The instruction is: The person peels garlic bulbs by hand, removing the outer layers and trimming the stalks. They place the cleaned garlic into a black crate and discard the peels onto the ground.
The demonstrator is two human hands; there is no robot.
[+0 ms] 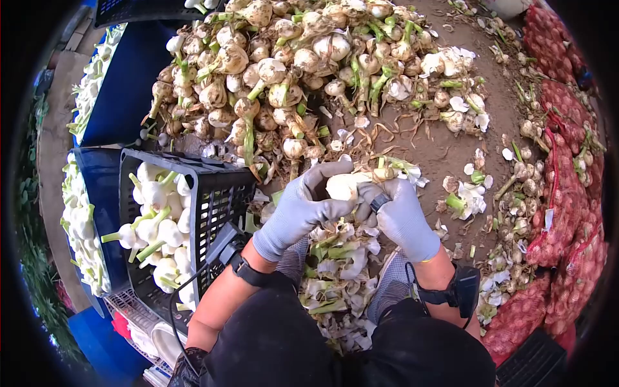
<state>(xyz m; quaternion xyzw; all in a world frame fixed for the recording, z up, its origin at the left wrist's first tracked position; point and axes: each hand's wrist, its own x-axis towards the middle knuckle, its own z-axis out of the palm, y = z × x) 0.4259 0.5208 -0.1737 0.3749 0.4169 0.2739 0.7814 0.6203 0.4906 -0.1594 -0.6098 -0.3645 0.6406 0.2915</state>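
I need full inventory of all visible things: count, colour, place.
held bulb: one, cream, between hands
heaped bulbs: many, brownish, ahead
crates: at least two, black, left
crated bulbs: many, white, nearer crate
blue containers: several, blue, far left
peelings: many, pale, between shoes
net sacks: several, red, right
wrist devices: two, black, forearms
shoes: two, grey, below hands
legs: two, black, bottom
left hand: one, grey-gloved, at bulb
right hand: one, grey-gloved, at bulb

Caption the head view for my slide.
Grey-gloved left hand and right hand hold a pale round bulb beside a black plastic crate of white, green-stemmed bulbs.
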